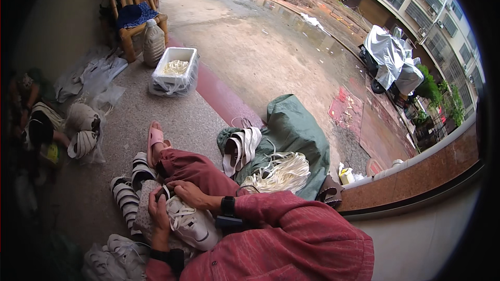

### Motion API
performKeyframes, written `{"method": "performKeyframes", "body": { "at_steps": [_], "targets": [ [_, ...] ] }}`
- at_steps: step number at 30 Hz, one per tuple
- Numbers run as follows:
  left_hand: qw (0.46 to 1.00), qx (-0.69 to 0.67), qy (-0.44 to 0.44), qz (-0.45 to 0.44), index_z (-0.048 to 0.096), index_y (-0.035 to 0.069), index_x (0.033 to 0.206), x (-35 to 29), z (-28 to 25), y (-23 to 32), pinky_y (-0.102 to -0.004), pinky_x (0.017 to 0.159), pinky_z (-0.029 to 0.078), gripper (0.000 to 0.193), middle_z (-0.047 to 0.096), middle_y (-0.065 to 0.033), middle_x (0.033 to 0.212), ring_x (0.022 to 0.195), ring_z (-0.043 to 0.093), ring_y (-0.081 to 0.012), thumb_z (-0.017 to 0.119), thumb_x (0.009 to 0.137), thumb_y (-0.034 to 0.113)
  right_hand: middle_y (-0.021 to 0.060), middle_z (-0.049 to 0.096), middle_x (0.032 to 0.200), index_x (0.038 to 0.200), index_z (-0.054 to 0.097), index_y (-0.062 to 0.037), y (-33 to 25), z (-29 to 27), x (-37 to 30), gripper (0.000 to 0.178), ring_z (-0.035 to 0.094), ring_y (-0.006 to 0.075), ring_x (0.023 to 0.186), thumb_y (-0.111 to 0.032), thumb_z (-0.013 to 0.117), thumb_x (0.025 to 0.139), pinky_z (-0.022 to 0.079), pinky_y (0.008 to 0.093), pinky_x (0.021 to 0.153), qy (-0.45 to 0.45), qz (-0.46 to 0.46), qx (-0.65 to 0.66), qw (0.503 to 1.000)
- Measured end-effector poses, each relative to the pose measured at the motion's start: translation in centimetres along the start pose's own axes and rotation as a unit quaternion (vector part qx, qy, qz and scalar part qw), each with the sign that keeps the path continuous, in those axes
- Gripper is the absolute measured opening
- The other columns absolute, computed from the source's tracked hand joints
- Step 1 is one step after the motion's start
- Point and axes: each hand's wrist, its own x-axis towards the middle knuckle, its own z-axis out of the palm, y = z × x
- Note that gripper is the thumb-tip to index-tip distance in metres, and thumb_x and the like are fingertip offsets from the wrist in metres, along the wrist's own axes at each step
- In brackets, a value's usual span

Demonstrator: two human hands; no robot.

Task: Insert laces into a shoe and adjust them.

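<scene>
A white sneaker [199, 227] lies in my lap, its toe toward my body. My left hand [159, 212] is closed around the side of its opening. My right hand [189, 194] bends over the dark collar with fingers pressed together, near a white shoelace [166, 192] that runs between both hands. What exactly the fingertips pinch is too small to see clearly. More loose lace crosses the sneaker's upper. Beneath the shoe, a patterned cloth [144, 213] covers part of my lap.
Stacked striped shoe uppers [125, 202] stand at my left, bagged white shoes [117, 255] nearer. To my right, more uppers [244, 147] and a lace bundle [281, 174] rest on a green sack [299, 125]. Ahead are a white foam box [182, 54] and bamboo chair [127, 34]; another person [31, 93] sits far left.
</scene>
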Motion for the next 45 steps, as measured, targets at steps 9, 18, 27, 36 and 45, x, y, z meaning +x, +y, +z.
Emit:
{"method": "performKeyframes", "body": {
  "at_steps": [9, 18, 27, 36, 45],
  "targets": [
    [0.995, 0.062, 0.024, 0.07, 0.058, -0.004, 0.119, -0.3, -4.1, -4.7, -0.0345, 0.101, 0.04, 0.039, 0.06, -0.0129, 0.119, 0.112, 0.055, -0.0232, 0.046, 0.09, 0.018, 0.0198, 0.063, 0.101, 0.113, 0.058, 0.0038, 1.9, 0.4, 0.8, 0.029, 0.061, 0.0362, 0.1, -0.01, 0.041, 0.093, 0.046, 0.0378, 0.092, -0.073, -0.208, -0.128, 0.967],
    [0.996, 0.015, 0.083, 0.017, 0.062, 0.001, 0.114, -2.3, -3.0, 1.2, -0.0259, 0.095, 0.039, 0.033, 0.062, -0.004, 0.11, 0.104, 0.054, -0.012, 0.046, 0.103, 0.027, 0.0141, 0.064, 0.116, 0.122, 0.058, 0.0024, -5.0, -8.5, -3.6, 0.033, 0.064, 0.0238, 0.103, -0.021, 0.051, 0.099, 0.052, 0.0338, 0.09, -0.074, 0.164, 0.204, 0.962],
    [0.995, 0.095, 0.013, 0.023, 0.063, -0.001, 0.108, -1.4, -2.8, 5.0, -0.026, 0.093, 0.04, 0.039, 0.062, -0.0055, 0.102, 0.1, 0.055, -0.0132, 0.047, 0.102, 0.035, 0.0119, 0.069, 0.102, 0.113, 0.061, 0.0025, -3.8, -17.7, -5.3, 0.031, 0.068, 0.0201, 0.084, -0.022, 0.055, 0.096, 0.055, 0.0309, 0.075, 0.087, 0.195, 0.141, 0.967],
    [0.934, 0.026, -0.071, -0.35, 0.062, 0.003, 0.119, 3.0, -3.1, 2.9, -0.0259, 0.086, 0.046, 0.038, 0.065, -0.004, 0.107, 0.098, 0.059, -0.0115, 0.062, 0.092, 0.03, 0.0143, 0.067, 0.107, 0.114, 0.061, 0.0032, -4.7, -11.8, -3.6, 0.035, 0.066, 0.0207, 0.094, -0.028, 0.054, 0.099, 0.053, 0.0316, 0.083, -0.009, 0.191, 0.148, 0.97],
    [0.962, -0.23, -0.015, -0.144, 0.052, 0.009, 0.131, 0.7, -9.8, 1.7, -0.0366, 0.09, 0.053, 0.044, 0.061, -0.0076, 0.122, 0.106, 0.061, -0.0223, 0.055, 0.096, 0.036, 0.0155, 0.057, 0.13, 0.13, 0.053, 0.0039, -3.1, -7.7, -1.3, 0.062, 0.054, 0.0238, 0.121, -0.05, 0.043, 0.1, 0.041, 0.0362, 0.105, -0.125, 0.134, 0.157, 0.97]
  ]
}}
